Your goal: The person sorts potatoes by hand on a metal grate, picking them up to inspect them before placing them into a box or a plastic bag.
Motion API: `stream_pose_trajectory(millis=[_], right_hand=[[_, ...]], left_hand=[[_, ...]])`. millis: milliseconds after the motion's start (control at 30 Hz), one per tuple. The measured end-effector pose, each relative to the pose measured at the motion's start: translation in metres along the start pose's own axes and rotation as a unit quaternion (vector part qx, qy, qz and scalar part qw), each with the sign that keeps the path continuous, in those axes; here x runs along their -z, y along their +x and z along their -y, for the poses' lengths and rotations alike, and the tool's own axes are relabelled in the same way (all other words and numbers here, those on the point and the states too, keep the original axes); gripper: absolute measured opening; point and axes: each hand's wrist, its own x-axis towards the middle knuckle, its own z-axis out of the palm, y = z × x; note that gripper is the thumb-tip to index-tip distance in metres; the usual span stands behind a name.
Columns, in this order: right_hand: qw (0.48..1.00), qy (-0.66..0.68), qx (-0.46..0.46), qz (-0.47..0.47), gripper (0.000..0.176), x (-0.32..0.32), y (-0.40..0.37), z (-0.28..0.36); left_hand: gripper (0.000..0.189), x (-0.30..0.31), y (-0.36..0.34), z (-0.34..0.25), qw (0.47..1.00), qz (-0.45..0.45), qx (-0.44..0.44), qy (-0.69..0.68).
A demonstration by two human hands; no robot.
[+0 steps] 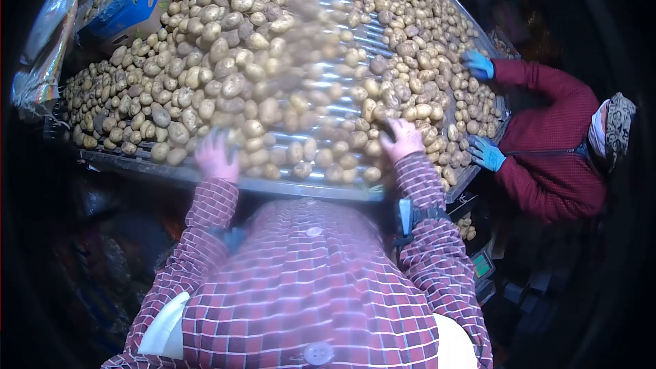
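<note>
Potatoes (pixel 232 85) lie in a thick heap over a metal sorting table (pixel 311 189), whose slatted top shows between them. My left hand (pixel 217 156) is at the table's front edge beside the left heap, its fingers spread and slightly blurred. Over on the right, my right hand (pixel 404 140) rests against the near side of the potatoes (pixel 420 111), thumb and fingers apart. I see no potato held in either hand. Potatoes in the middle are smeared by motion.
A co-worker in a dark red jacket (pixel 547 140) stands at the right edge, both blue-gloved hands (pixel 486 153) at the potatoes. A blue carton (pixel 130 3) and a shiny plastic sack (pixel 46 48) are at the back left.
</note>
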Motion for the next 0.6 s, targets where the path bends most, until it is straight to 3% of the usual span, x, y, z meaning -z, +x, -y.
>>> stream_pose_trajectory(millis=[67,100,167,233,300,400,500,600], right_hand=[[0.997,-0.067,-0.015,0.038,0.030,0.018,0.016,-0.005],[0.997,-0.079,0.008,0.014,0.028,0.023,0.022,-0.001],[0.997,-0.042,0.063,-0.002,0.033,0.022,0.037,0.025],[0.983,0.039,0.173,0.056,0.034,0.014,0.048,0.067],[0.964,0.057,0.207,0.155,0.041,0.001,0.055,0.116],[0.957,-0.029,0.214,0.196,0.049,-0.035,0.060,0.140],[0.953,-0.041,0.135,0.267,0.052,-0.027,0.072,0.166],[0.934,-0.055,0.152,0.319,0.051,-0.019,0.086,0.175]], left_hand=[[0.049,0.000,0.000,0.000,1.000,-0.004,0.003,0.001],[0.049,-0.004,-0.001,0.002,1.000,-0.010,-0.003,0.004],[0.048,-0.002,0.000,-0.002,1.000,-0.010,0.003,0.009],[0.047,-0.004,-0.001,-0.001,1.000,-0.011,0.006,0.006],[0.046,-0.004,0.000,0.000,1.000,-0.013,0.010,0.002],[0.047,-0.005,-0.001,-0.001,1.000,-0.001,0.026,0.003],[0.046,-0.002,0.000,-0.005,0.999,0.000,0.033,0.001],[0.046,-0.001,0.001,-0.005,0.999,-0.014,0.035,-0.002]])
